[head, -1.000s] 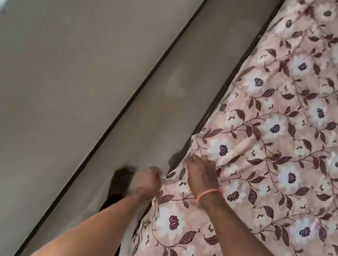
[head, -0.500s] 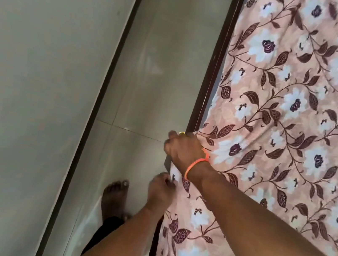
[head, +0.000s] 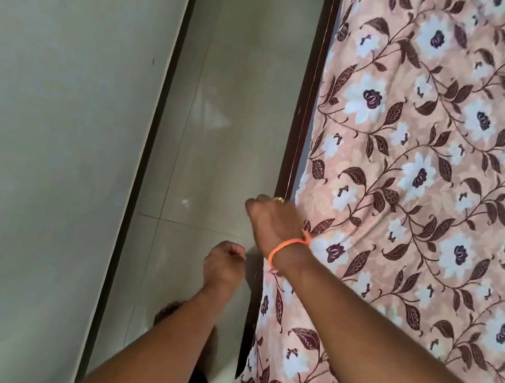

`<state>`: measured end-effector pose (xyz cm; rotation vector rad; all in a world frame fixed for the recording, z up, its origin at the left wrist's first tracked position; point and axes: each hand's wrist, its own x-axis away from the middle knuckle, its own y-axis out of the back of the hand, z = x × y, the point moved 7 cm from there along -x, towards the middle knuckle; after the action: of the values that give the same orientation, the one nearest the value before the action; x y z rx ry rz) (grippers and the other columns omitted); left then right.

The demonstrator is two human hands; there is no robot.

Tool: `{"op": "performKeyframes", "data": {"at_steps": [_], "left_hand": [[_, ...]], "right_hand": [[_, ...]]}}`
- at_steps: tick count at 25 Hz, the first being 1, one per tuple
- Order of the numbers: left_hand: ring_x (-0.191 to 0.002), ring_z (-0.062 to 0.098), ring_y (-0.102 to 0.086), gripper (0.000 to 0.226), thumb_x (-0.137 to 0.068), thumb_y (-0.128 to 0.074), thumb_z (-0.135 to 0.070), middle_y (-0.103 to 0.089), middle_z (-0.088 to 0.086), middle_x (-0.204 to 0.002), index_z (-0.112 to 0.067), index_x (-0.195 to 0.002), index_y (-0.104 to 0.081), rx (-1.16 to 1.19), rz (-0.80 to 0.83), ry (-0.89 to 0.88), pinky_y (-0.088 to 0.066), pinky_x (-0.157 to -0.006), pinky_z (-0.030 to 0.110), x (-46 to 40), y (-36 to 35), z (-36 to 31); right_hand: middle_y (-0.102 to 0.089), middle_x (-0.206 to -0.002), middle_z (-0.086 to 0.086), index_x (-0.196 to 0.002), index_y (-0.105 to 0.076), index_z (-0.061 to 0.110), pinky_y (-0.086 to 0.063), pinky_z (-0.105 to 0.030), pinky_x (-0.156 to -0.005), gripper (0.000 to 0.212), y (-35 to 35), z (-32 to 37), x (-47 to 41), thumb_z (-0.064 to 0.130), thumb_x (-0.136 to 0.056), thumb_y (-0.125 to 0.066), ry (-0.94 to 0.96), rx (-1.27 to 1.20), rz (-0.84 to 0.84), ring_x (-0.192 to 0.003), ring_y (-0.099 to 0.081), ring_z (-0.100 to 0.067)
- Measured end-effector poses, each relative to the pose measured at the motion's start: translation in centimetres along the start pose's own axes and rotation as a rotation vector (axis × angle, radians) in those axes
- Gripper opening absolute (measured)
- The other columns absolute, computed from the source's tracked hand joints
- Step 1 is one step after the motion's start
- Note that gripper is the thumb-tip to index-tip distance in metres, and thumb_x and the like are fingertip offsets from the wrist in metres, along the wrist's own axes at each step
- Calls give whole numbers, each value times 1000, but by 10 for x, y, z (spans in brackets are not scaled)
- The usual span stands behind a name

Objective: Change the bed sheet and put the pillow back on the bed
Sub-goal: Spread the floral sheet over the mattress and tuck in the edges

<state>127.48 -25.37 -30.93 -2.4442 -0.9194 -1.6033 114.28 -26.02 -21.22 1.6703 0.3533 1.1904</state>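
The pink bed sheet with white flowers and brown leaves covers the bed on the right. My right hand, an orange band on its wrist, grips the sheet's left edge with curled fingers, right at the dark wooden bed frame. My left hand is a curled fist just left of the frame and lower down. No cloth shows in it. No pillow is in view.
A narrow strip of grey tiled floor runs between the bed and a pale wall with a dark skirting line. My bare foot stands on the tiles below my left arm.
The view has swung so the bed edge runs upright. My right hand has moved from the sheet's top to its edge at the frame. My left fist has drifted slightly away from the sheet.
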Motion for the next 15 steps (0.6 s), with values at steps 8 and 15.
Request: {"op": "performKeyframes", "data": {"at_steps": [8,15], "left_hand": [[-48,15,-48,16,-97,-59,-17,-58,7,-79,-18,-112,-53,212,296,18,-42,-39,18,-21,-88,-148],[-66,31,-66,30,-86,-66,-13,-68,20,-78,-18,-67,-43,67,-39,79,-56,-62,32,-108,-80,-165]], "right_hand": [[-54,-125,-5,-126,-58,22,-31,-42,-101,36,79,-138,-97,17,-93,-45,-85,628,176,-122,-45,-30],[-60,-109,-6,-115,-62,15,-43,-41,-92,33,71,-123,-153,1,-93,-41,10,338,143,-110,-60,-31]]}}
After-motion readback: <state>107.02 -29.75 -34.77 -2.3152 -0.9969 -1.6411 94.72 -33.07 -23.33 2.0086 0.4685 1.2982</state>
